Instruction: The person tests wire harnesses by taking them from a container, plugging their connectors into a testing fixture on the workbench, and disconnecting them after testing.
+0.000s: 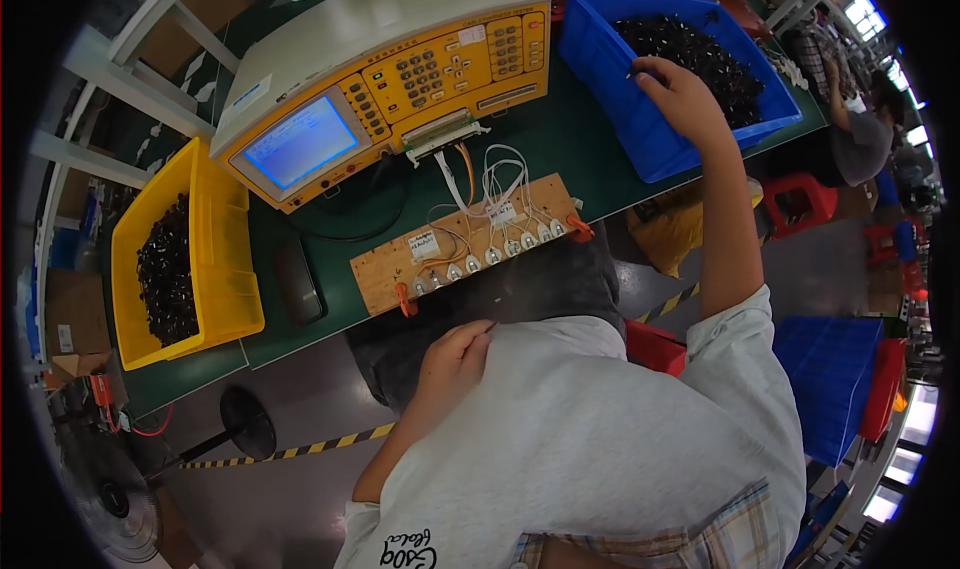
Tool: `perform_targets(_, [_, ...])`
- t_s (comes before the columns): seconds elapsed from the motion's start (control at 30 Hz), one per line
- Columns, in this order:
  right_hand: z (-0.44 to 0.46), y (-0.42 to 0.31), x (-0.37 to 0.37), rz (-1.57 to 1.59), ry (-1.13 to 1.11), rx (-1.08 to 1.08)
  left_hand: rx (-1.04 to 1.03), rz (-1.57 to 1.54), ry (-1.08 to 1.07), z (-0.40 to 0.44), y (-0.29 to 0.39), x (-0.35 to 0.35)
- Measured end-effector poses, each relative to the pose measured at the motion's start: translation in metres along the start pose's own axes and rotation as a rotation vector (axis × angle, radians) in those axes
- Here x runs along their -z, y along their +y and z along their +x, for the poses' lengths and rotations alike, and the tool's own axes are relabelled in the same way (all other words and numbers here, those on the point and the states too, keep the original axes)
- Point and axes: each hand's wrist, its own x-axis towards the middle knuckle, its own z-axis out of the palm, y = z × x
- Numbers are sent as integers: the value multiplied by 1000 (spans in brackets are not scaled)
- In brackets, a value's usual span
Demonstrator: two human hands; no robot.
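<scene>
Black part (632,73) sits pinched by right fingers (655,66) over blue bin (640,134); left fingers (463,339) curl, hold unclear.

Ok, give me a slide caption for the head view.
Right hand at the blue bin, left hand in front of the board, tester behind it.

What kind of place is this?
Probably a factory workshop: there's a machine with a screen and buttons, plus a blue bin and yellow bin holding lots of small dark parts.
</scene>
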Motion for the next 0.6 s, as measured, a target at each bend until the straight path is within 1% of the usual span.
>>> perform_targets(0.07, [0, -10, 2, -36, 28, -3, 12, -7, 9, -1, -5, -1])
perform_targets(0.13, [2, -20, 4, -190, 16, -199, 28, -18, 18, -2, -5, 1])
perform_targets(0.17, [7, -9, 1, -190, 16, -195, 72, -34, -1, -2, -4, 3])
perform_targets(0.2, [15, 13, -4, -200, 102, -171, 117, -50, -20, -1, -2, 5])
perform_targets(0.23, [16, 32, -5, -210, 183, -151, 122, -51, -19, -2, 1, 5])
perform_targets(0.27, [12, 45, 1, -210, 179, -153, 111, -52, -6, -2, 4, 5])
perform_targets(0.3, [8, 49, 12, -333, 159, -272, 96, -53, 7, -1, 6, 6])
perform_targets(0.37, [5, 51, 23, -457, 148, -375, 80, 5, -14, -2, 10, 9])
perform_targets(0.43, [-34, 19, 32, -239, 437, -174, 72, 60, -17, 1, 13, 14])
perform_targets(0.5, [-83, -42, 26, 212, 292, -88, 7, 160, -34, 2, 16, 16])
perform_targets(0.53, [-111, -65, 15, 418, 72, -192, 14, 148, -30, 3, 14, 14])
perform_targets(0.57, [-138, -76, -3, 664, -165, -216, -7, 134, 8, 8, 12, 11])
perform_targets(0.6, [-161, -93, -21, 835, -380, -203, -26, 118, 45, 11, 10, 6])
